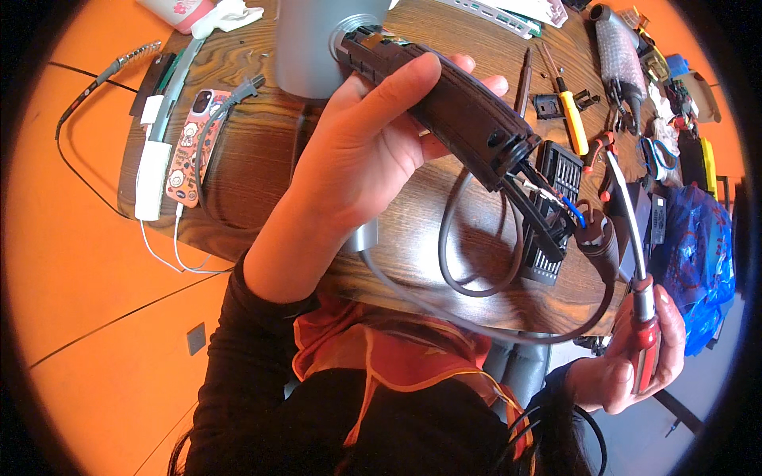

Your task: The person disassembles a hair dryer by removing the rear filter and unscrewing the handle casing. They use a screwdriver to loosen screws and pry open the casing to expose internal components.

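Observation:
My left hand (373, 131) is wrapped round the black inner handle (468, 119) of what looks like a hair dryer, lifted above the table. Its upper end meets a round collar on a large grey cylinder (305, 47). From the lower end stick out thin wires, one of them blue (573, 208), and a black strip. These lead to a thick grey cord end (597, 238), whose cable loops back across the table. At the right, off the table's edge, my right hand (627, 361) grips a red-handled screwdriver (644, 329), its long metal shaft pointing up and away.
Beneath the wires lies a black bit case (558, 170). A yellow screwdriver (575, 127), red-handled pliers (603, 159) and a blue plastic bag (694, 262) are on the right. A patterned phone (190, 151) and a white power strip (152, 182) lie left on the wooden table (254, 190).

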Tool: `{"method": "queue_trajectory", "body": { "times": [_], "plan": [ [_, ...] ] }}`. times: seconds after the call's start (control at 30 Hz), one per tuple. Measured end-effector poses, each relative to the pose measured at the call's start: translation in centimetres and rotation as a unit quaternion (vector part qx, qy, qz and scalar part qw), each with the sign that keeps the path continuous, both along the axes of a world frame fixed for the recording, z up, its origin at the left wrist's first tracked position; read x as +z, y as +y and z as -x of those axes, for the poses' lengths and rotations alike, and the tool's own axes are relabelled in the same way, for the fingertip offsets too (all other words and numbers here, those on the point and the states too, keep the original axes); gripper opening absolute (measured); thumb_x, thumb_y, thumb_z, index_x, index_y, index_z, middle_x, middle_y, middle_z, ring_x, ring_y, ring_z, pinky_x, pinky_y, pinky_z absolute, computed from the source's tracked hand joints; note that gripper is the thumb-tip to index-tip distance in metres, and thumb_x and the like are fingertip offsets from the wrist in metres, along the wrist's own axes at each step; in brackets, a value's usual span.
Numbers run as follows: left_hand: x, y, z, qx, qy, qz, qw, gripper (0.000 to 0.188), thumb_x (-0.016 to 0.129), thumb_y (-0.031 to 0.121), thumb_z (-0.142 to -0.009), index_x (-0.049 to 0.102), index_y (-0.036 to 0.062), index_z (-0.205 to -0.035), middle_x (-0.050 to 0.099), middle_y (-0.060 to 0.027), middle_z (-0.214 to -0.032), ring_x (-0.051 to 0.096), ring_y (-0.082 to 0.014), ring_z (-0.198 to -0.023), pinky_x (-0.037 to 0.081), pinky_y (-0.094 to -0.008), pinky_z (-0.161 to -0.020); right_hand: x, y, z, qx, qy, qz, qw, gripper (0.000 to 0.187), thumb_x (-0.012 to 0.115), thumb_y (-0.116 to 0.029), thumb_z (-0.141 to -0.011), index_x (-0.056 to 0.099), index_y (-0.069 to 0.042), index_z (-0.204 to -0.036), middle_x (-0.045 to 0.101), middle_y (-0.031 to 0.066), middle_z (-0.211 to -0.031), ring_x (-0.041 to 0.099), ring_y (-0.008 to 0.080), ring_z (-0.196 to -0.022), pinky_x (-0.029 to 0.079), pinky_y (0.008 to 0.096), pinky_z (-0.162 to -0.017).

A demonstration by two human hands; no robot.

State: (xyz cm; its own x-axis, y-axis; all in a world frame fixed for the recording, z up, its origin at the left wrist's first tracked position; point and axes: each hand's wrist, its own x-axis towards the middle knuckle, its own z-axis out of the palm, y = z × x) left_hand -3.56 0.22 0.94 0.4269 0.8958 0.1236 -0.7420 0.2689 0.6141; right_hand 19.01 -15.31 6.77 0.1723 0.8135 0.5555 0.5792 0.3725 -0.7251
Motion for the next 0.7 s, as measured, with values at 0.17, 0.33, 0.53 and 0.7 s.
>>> {"method": "queue_trajectory", "body": {
  "times": [0.17, 0.33, 0.53, 0.7],
  "plan": [
    [0.0, -0.1, 0.0, 0.031, 0.053, -0.005, 0.998, 0.037, 0.049, 0.029, -0.086, 0.045, -0.0014, -0.107, 0.054, -0.0153, -0.106, 0.045, -0.0352, -0.110, 0.038, -0.0468, -0.092, 2.5, 0.7, -1.9, 0.156, -0.127, 0.106, 0.974, 0.054, 0.064, -0.028, -0.063, 0.051, 0.004, -0.105, 0.059, 0.0165, -0.076, 0.058, 0.0243, -0.066, 0.046, 0.0325, -0.064],
    [0.2, -0.2, 0.0, 0.039, 0.087, -0.010, 0.995, 0.040, 0.051, 0.033, -0.084, 0.048, -0.0029, -0.103, 0.055, -0.0162, -0.103, 0.049, -0.0322, -0.106, 0.040, -0.0454, -0.090, 3.3, 1.7, -1.5, 0.202, -0.152, 0.152, 0.956, 0.053, 0.065, -0.026, -0.063, 0.053, 0.000, -0.107, 0.057, 0.0167, -0.073, 0.058, 0.0240, -0.063, 0.045, 0.0305, -0.059],
    [0.3, -0.3, 0.1, 0.052, 0.104, -0.023, 0.993, 0.042, 0.052, 0.034, -0.084, 0.046, -0.0036, -0.102, 0.053, -0.0173, -0.103, 0.049, -0.0317, -0.106, 0.041, -0.0458, -0.088, 3.4, 2.6, -0.6, 0.221, -0.185, 0.144, 0.947, 0.051, 0.065, -0.026, -0.063, 0.055, -0.002, -0.107, 0.057, 0.0181, -0.074, 0.057, 0.0239, -0.061, 0.044, 0.0285, -0.057],
    [0.3, -0.3, 0.1, 0.050, 0.098, -0.022, 0.994, 0.042, 0.052, 0.033, -0.084, 0.045, -0.0036, -0.103, 0.053, -0.0154, -0.102, 0.050, -0.0309, -0.105, 0.042, -0.0455, -0.088, 3.1, 3.1, -0.1, 0.226, -0.178, 0.139, 0.948, 0.050, 0.065, -0.024, -0.063, 0.055, -0.002, -0.107, 0.055, 0.0138, -0.067, 0.054, 0.0207, -0.055, 0.041, 0.0280, -0.051]
  ]
}}
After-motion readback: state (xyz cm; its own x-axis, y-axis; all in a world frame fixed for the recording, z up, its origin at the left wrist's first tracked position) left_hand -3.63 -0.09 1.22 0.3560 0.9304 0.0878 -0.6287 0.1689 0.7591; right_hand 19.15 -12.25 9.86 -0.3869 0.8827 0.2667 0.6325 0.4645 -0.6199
